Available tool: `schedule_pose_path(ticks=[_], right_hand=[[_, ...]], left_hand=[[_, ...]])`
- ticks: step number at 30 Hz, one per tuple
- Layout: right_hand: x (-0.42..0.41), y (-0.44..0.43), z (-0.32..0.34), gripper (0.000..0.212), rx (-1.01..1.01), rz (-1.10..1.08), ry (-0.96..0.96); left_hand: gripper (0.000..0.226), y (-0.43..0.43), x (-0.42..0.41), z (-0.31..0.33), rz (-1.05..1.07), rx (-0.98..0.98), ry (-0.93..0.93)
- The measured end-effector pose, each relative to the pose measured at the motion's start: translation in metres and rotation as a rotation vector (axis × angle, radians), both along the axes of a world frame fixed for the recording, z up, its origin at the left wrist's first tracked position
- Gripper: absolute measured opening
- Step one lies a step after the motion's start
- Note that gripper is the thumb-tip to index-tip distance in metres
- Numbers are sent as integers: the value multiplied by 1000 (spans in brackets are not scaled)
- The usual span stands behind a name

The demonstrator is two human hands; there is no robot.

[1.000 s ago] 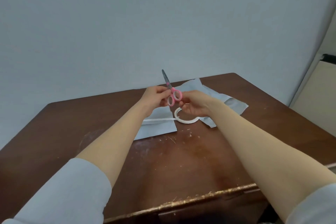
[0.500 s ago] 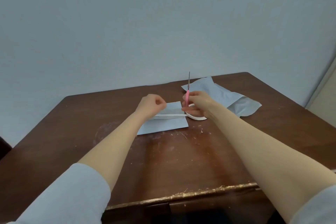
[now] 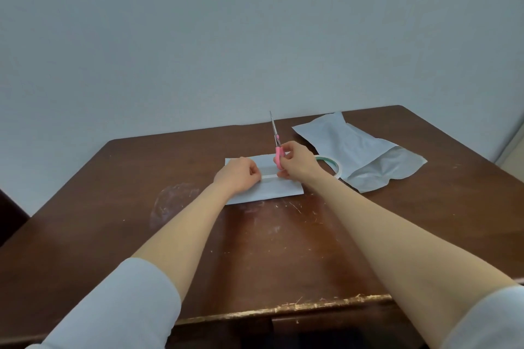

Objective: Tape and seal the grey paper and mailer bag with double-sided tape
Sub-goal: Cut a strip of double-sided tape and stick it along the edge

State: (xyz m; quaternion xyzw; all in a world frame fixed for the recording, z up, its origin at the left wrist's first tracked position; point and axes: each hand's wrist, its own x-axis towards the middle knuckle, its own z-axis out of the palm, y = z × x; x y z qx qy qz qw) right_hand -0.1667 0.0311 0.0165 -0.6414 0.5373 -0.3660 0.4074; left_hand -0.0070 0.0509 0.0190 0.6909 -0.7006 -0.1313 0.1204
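A flat sheet of grey paper (image 3: 272,191) lies on the brown table (image 3: 283,249). A white strip of double-sided tape (image 3: 268,176) runs across it. My left hand (image 3: 239,174) rests curled on the paper and pinches the left part of the strip. My right hand (image 3: 296,163) grips pink-handled scissors (image 3: 276,139), blades pointing up and away, at the strip's right end. The tape roll (image 3: 331,164) lies just right of my right hand, partly hidden by it. The crumpled grey mailer bag (image 3: 360,153) lies at the back right.
A pale wall rises right behind the table's far edge. The near table edge (image 3: 312,306) is chipped and worn. Small scraps and scuff marks dot the tabletop in front of the paper. A dark object (image 3: 8,215) shows at the far left.
The scissors passed from both hands into my right hand alone. My left hand dropped onto the tape strip on the paper. The view shifted, so the mailer bag and roll now lie further right.
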Motion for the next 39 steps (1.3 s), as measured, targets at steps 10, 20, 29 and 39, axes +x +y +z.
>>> schedule_pose_path(ticks=[10,20,29,39], right_hand=[[-10,-3,6,15,88,-42,-166],[-67,5,22,21,187,-297,-301],[-82,-3,9,19,143,-325,-180],[-77,-10,6,39,56,-429,-11]], left_hand=[[14,-2,0,15,171,69,-41],[24,-10,-93,21,-282,-84,-19],[17,-26,-111,10,-236,-9,127],[31,-40,-109,8,-284,-125,-96]])
